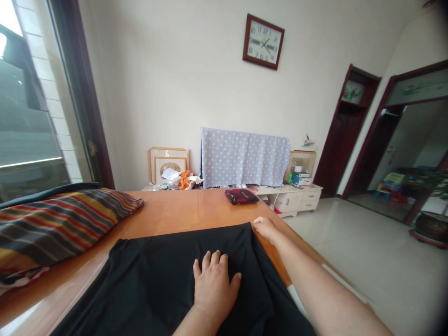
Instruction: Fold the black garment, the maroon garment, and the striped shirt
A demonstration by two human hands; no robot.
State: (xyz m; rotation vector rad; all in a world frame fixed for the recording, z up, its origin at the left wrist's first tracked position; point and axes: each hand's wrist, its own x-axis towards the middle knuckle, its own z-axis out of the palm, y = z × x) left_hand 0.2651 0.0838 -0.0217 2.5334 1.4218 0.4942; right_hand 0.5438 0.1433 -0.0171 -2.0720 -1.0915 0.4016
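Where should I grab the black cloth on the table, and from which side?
Pinch the black cloth at its far right corner, coming from the right edge of the wooden table, where the right hand rests. That corner lies flat near the edge with bare wood beyond it, while the left hand presses flat on the middle.

Count, tabletop: 1 black cloth; 1 striped cushion, left edge; 1 folded red cloth, far edge. 1 wall clock. 1 dotted cover.
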